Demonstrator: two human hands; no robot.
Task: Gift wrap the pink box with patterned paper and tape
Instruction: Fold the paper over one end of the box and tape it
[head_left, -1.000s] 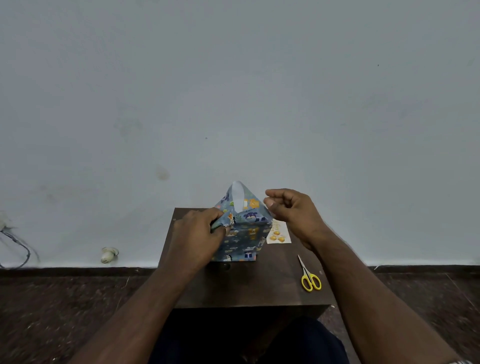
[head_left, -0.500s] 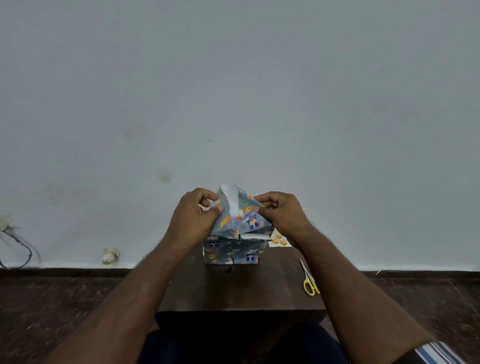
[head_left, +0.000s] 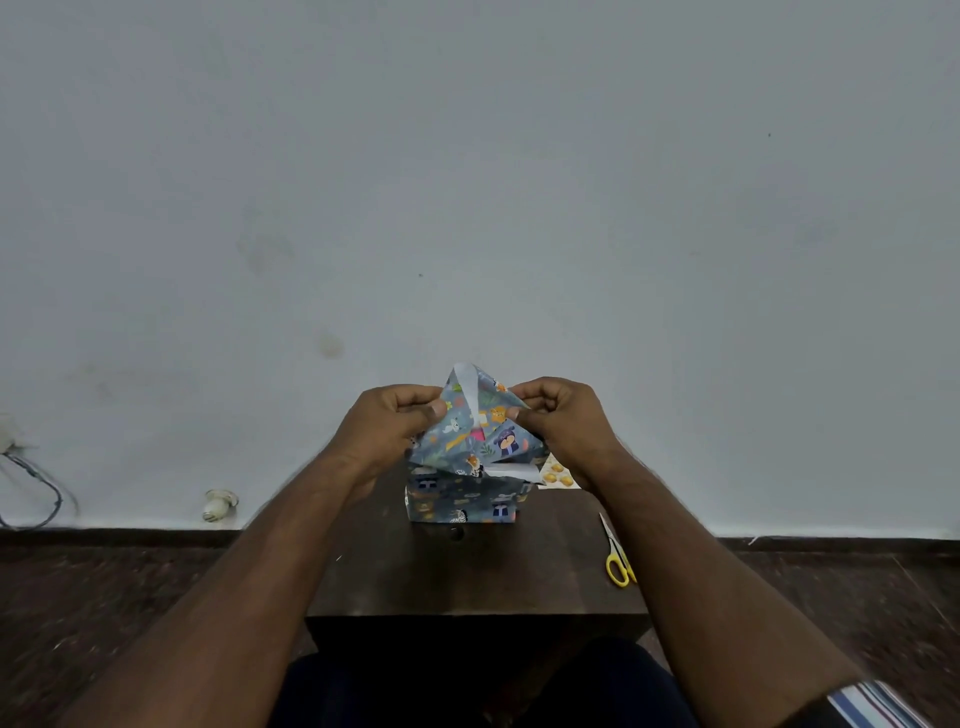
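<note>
Both hands have risen off the box top since a second ago: the left hand (head_left: 387, 427), which then lay against the wrapped left side, and the right hand (head_left: 558, 423), which hung free and curled just right of the parcel, now meet at the upright flap of patterned paper (head_left: 475, 431) and pinch it from either side. Left thumb and fingers close on the flap's left edge; right thumb and forefinger nip its right corner, the other fingers curled behind.

The pink box (head_left: 477, 434) sits at the far middle of the dark wooden table (head_left: 467, 571), nearly all hidden under the paper — only a sliver of pink shows through a gap in the flap. The near face is already covered and smooth. The flap stands as a peak above the box, its tip pointing up and slightly far, a white strip (head_left: 464, 384) running down from the tip; whether that is tape or the paper's plain underside I cannot tell. A white inner edge shows at the top right corner of the box.

What matters for the next move, as I judge it: the flap lies between the two hands, its fold line running left to right along the top edge, so it has to come down toward the near side. Both hands are equally close — neither is free for tape.

Yellow-handled scissors (head_left: 618, 558) lie at the right edge of the table, well apart from the box, and a pale sheet with orange shapes (head_left: 560, 475) lies just right of it.
</note>
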